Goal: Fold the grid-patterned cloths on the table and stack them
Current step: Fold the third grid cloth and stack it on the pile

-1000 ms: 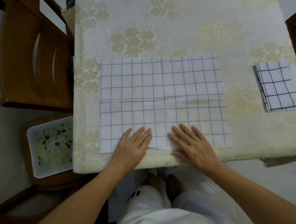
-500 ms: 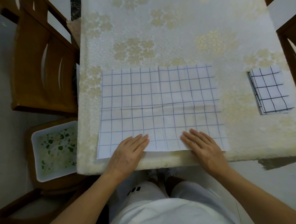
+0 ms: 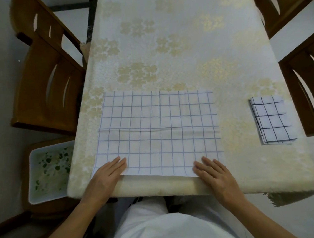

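Presses the spread grid cloth (image 3: 159, 133) flat at its near corners by the desk (image 3: 165, 44) front edge, left grip (image 3: 106, 176) and right grip (image 3: 216, 176) flat-fingered and clasping nothing, probably squaring it for folding, with the folded cloth (image 3: 272, 120) set aside at the right for stacking.

There is a single view, from a camera worn on the person's head. It looks forward and steeply down, so the bench (image 3: 165, 44) runs from its near edge, close under the lens, away toward the top of the frame. The wide angle takes in much: chairs (image 3: 44, 85) at both sides, and the person's own lap (image 3: 169, 229) at the bottom.
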A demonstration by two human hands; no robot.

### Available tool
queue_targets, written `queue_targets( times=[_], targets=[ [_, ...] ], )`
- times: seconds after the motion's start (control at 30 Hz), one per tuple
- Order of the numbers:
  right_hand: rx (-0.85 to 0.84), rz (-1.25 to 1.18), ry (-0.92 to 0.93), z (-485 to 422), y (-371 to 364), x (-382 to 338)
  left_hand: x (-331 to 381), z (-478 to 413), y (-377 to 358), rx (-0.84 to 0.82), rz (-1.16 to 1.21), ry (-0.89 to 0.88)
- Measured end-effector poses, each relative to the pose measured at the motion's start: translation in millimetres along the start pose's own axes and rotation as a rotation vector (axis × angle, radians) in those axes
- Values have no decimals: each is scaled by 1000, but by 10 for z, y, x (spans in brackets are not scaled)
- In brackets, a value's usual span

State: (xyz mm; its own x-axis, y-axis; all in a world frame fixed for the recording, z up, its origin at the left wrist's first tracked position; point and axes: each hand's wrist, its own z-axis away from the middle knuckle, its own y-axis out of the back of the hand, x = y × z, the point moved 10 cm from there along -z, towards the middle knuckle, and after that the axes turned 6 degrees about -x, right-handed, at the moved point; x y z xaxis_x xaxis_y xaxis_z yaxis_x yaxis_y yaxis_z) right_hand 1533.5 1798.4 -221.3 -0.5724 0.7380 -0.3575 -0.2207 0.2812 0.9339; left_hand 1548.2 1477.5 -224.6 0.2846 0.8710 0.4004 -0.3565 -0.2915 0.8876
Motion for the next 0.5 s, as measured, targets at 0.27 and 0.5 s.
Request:
queue_targets(
  times=[0.27,0.5],
  targets=[
    [-163,-88,-17,75,231,40,414,322,201,61,-50,39],
    [-163,-29,-19,-463,640,253,390,-49,676,140,-159,63]
  ],
)
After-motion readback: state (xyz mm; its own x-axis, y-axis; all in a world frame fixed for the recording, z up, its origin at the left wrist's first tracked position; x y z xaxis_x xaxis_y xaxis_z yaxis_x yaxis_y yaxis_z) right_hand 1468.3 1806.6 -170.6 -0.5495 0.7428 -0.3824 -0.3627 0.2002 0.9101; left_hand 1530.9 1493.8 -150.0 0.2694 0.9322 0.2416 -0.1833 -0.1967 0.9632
